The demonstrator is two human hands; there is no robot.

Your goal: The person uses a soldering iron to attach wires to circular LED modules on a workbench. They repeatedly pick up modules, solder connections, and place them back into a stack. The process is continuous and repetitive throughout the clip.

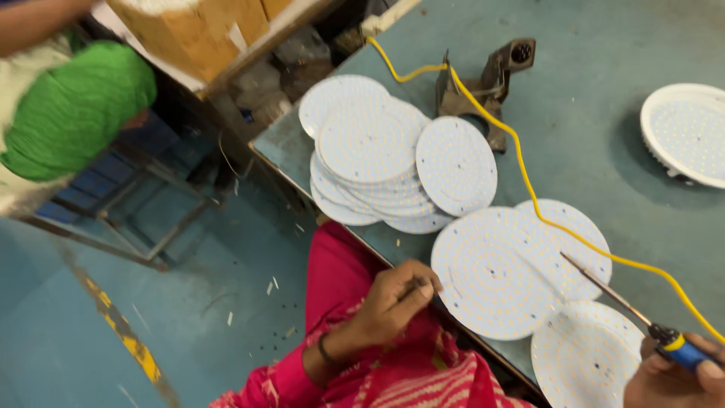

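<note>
My right hand (676, 374) at the bottom right grips a soldering iron (604, 291) with a blue and yellow handle; its thin tip points up-left over a round white LED board (491, 279). My left hand (393, 298) pinches something small and thin at that board's left rim, by the table edge. Another board (585, 355) lies under my right hand, and a third (578, 227) peeks out behind the middle one. A yellow cable (521, 162) runs from the iron across the table.
A pile of several round LED boards (370, 151) sits at the table's left corner. A metal iron stand (483, 83) stands behind it. A white lamp housing (687, 132) lies far right. Another person in green (75, 106) sits left, by cardboard boxes (189, 30).
</note>
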